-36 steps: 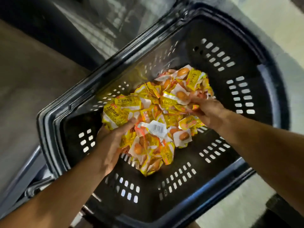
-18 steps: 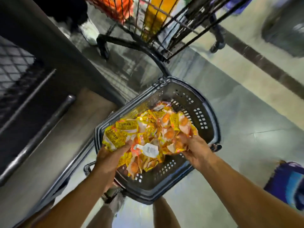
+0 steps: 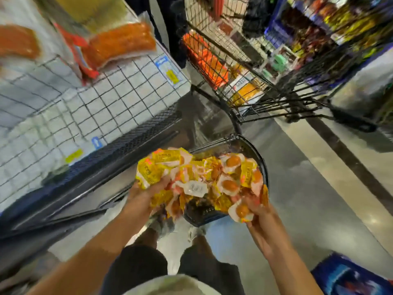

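Note:
A bundle of small yellow and white snack packets (image 3: 200, 177) with a white price label hangs lifted above a black plastic shopping basket (image 3: 258, 155) on the floor. My left hand (image 3: 146, 192) grips the bundle's left side from below. My right hand (image 3: 255, 207) grips its right lower edge, fingers curled round several packets. The basket's inside is mostly hidden behind the bundle.
A chest freezer (image 3: 102, 99) with a wire grid and orange vacuum packs (image 3: 121, 44) stands to the left. A black wire shopping cart (image 3: 265, 77) with goods stands ahead. Store shelves (image 3: 340, 28) line the far right. A blue pack (image 3: 350, 275) lies at the bottom right.
Both hands have lifted the packet bundle up out of the basket. The view has pulled back and up, so the freezer, cart and shelves now show.

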A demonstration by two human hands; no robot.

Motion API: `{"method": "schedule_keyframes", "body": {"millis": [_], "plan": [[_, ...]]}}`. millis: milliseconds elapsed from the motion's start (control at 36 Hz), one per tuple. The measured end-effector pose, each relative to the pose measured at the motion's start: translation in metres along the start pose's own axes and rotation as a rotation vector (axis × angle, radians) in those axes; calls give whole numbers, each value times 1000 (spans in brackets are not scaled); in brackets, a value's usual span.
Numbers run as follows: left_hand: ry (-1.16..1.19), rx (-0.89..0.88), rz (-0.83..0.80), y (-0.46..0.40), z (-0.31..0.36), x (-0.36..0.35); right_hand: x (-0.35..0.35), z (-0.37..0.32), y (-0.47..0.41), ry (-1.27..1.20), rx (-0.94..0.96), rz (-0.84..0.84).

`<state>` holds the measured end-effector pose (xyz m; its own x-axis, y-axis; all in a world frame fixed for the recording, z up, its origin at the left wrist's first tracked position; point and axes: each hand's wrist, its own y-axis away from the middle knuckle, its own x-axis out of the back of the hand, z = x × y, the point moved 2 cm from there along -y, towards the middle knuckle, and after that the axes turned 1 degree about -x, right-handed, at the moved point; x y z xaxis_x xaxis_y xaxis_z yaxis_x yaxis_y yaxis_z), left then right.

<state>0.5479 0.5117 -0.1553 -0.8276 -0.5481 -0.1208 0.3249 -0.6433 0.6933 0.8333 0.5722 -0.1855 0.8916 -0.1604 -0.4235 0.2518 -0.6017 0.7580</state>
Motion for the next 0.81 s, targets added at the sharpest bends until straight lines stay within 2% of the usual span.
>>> {"method": "schedule_keyframes", "body": {"millis": [250, 361, 444, 583, 806], "plan": [[291, -115, 44, 102, 18, 35, -62, -4, 86, 70, -56, -101], [405, -117, 135, 134, 10, 73, -91, 5, 105, 130, -74, -167], [431, -181, 163, 159, 2, 112, -117, 18, 117, 201, -81, -218], [426, -324, 198, 209, -8, 182, -162, 57, 141, 309, -93, -290], [546, -440, 386, 290, -52, 303, -244, 169, 195, 383, -177, -391]]}}
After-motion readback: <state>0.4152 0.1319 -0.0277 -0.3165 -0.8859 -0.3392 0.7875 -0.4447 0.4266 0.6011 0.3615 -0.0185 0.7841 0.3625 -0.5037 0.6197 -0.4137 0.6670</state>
